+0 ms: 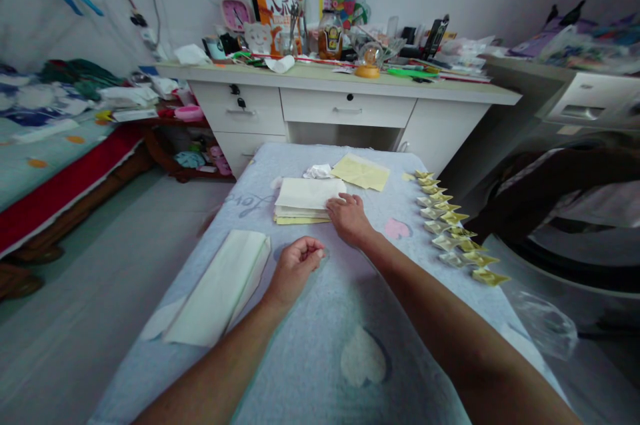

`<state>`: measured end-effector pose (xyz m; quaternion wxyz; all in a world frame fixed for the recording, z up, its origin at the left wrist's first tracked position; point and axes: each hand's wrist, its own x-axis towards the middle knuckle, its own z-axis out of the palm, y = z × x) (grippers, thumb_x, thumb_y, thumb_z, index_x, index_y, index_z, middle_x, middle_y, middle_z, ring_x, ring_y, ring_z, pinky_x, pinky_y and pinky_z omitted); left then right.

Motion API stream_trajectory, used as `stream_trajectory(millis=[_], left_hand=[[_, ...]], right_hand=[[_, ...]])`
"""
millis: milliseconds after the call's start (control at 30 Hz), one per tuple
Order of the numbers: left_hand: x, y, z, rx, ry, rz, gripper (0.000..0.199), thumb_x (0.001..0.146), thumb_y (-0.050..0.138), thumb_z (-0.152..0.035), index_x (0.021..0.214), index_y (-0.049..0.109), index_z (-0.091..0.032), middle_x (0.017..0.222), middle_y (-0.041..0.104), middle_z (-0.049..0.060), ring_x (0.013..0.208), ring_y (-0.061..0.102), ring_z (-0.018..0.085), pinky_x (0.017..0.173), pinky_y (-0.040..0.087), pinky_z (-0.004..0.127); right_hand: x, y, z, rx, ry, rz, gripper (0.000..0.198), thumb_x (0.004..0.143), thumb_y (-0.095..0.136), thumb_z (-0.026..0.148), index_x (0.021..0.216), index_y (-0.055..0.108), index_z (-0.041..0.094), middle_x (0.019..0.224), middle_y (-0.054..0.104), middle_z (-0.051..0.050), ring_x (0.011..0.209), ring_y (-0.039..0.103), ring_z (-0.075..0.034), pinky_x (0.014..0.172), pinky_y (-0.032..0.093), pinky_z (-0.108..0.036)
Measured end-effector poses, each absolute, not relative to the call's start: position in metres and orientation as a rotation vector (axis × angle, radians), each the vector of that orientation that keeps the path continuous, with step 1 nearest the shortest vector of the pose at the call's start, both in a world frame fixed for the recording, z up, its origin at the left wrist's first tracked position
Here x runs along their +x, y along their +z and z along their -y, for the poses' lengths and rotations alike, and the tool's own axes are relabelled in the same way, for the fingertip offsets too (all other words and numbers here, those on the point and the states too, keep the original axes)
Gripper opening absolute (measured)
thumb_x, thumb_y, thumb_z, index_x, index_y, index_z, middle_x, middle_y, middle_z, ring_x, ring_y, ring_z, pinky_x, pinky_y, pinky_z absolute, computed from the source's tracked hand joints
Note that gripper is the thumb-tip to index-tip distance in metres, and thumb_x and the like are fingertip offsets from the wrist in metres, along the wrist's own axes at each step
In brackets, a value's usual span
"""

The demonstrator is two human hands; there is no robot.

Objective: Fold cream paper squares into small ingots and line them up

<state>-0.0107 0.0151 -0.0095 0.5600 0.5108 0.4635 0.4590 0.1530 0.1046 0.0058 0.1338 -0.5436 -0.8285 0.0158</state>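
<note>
paper stack (306, 201) left of folded pieces (456, 227)

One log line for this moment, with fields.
right hand: fingers on paper stack | left hand: closed fist, on cloth | folded paper boats: row at right

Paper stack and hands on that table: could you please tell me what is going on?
A person's right hand rests its fingers on the near edge of a paper stack on the blue cloth. The left hand is loosely closed beside it, holding nothing visible. A row of folded gold pieces lines the right side.
</note>
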Motion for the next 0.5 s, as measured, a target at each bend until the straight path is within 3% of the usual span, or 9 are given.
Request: stream_trajectory(millis=[233,367,500], left_hand=[[-0.011,-0.015,-0.016,1.17,1.161,-1.086,0.021,0.08,0.064,-0.032,0.094,0.059,-0.018,0.078,0.057,-0.001,0.064,0.049,0.009,0.058,0.04,0.021],[-0.011,-0.017,-0.017,1.073,1.352,-1.093,0.044,0.076,0.07,-0.034,0.113,0.048,-0.027,0.113,0.052,0.001,0.085,0.055,0.011,0.07,0.047,0.024],[-0.011,-0.02,-0.018,0.994,1.438,-1.151,0.073,0.066,0.078,-0.031,0.125,0.036,-0.035,0.132,0.037,0.002,0.107,0.051,0.015,0.085,0.048,0.03]], right_hand=[[0.16,0.023,-0.084,-1.431,-0.074,2.252,0.019,0.092,0.048,0.017,0.094,0.067,0.018,0.094,0.069,-0.007,0.1,0.053,-0.022,0.098,0.028,-0.039],[0.179,0.029,-0.056,-1.366,-0.146,2.206,0.016,0.088,0.052,0.014,0.09,0.067,0.019,0.089,0.067,-0.006,0.095,0.052,-0.023,0.094,0.031,-0.039],[0.205,0.027,-0.03,-1.38,0.068,1.989,0.015,0.087,0.051,0.016,0.088,0.066,0.018,0.086,0.066,-0.006,0.086,0.055,-0.021,0.085,0.038,-0.035]])
